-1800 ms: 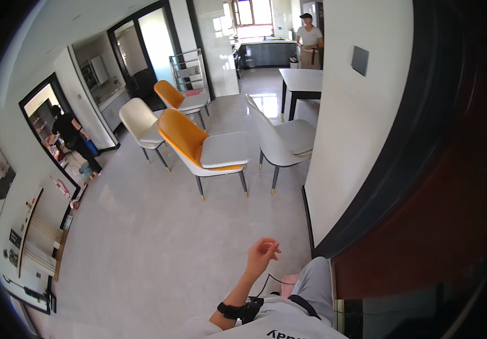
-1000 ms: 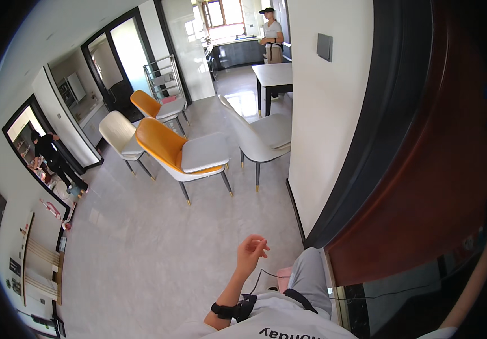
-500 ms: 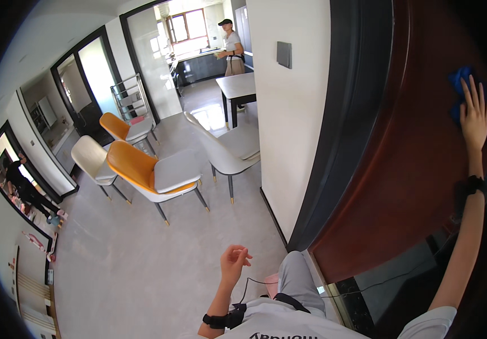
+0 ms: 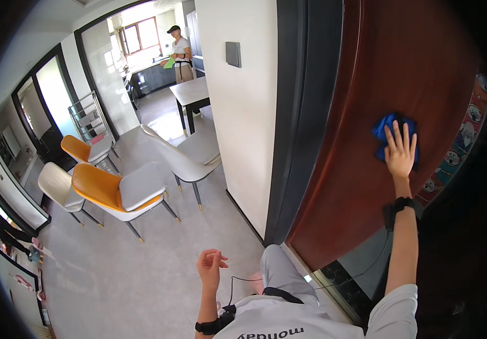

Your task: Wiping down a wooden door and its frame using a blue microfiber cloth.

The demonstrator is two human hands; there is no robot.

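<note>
My right hand (image 4: pixel 400 155) lies flat with its fingers spread on a crumpled blue cloth (image 4: pixel 387 125), pressing it against a dark red-brown door (image 4: pixel 362 186). The cloth bunches out above and beside the fingers; the palm hides part of it. Lower, in front of my body, my left hand (image 4: pixel 210 268) hangs in the air with loosely bent fingers. I see nothing in it, and it touches nothing.
A black door frame (image 4: pixel 297 124) and a white wall with a grey switch (image 4: pixel 232 54) stand left of the door. Orange and pale chairs (image 4: pixel 93 186) occupy the floor, near a table (image 4: pixel 192 90). One person (image 4: pixel 180 53) stands in the kitchen, another (image 4: pixel 6 226) at far left. A thin cable (image 4: pixel 362 273) runs by my legs.
My right hand and the blue cloth have moved lower and inward on the door. The view has turned right, revealing a patterned strip on the door. The kitchen person now shows a green cloth.
</note>
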